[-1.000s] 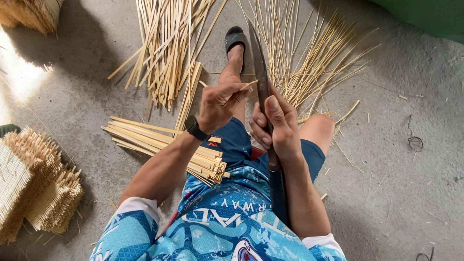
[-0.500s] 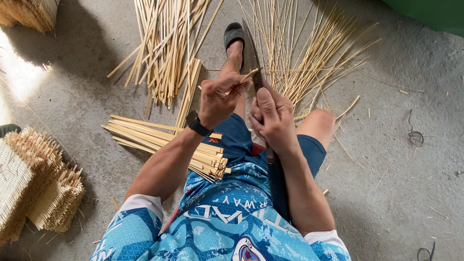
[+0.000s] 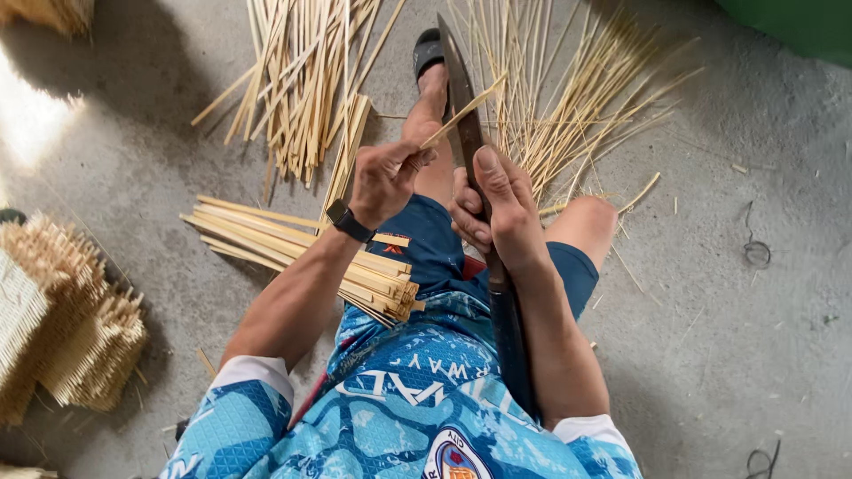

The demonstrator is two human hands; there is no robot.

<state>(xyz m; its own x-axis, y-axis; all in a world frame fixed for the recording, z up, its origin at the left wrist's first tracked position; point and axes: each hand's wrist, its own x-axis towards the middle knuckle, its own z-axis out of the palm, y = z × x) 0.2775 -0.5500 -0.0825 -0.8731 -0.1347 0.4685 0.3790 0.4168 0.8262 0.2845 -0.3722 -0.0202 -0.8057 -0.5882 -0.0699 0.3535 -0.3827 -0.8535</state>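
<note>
My left hand (image 3: 383, 177) pinches a thin bamboo sliver (image 3: 463, 113) between thumb and fingers, closed tight on its near end, with the far end angled up and to the right across the blade. My right hand (image 3: 495, 213) is wrapped shut around the long dark knife (image 3: 461, 106), thumb laid flat along its back, and the handle runs down along my forearm toward my shirt. A second ago the sliver sat lower and closer to my right hand; now it has ridden further up the blade and both hands have lifted a little toward my outstretched foot, so I judge the stroke along the strip is well under way, not just starting.

The sliver touches the knife edge just above my right thumb. My black wristwatch (image 3: 343, 218) sits on the left wrist, above my blue shorts.

There is no surface here, only the bare grey concrete floor (image 3: 728, 337) I sit on. A tidy bundle of flat bamboo strips (image 3: 293, 248) lies just beside my left thigh, its cut ends touching my shorts. Beyond it a looser heap of strips (image 3: 302, 80) fans out, and to the right of my leg a spread of very thin slivers (image 3: 577, 98) lies scattered. A black sandal (image 3: 428, 49) is on my foot. At the far left, woven bamboo pieces (image 3: 62, 328) are stacked, with a sunlit patch on the floor above them.
</note>
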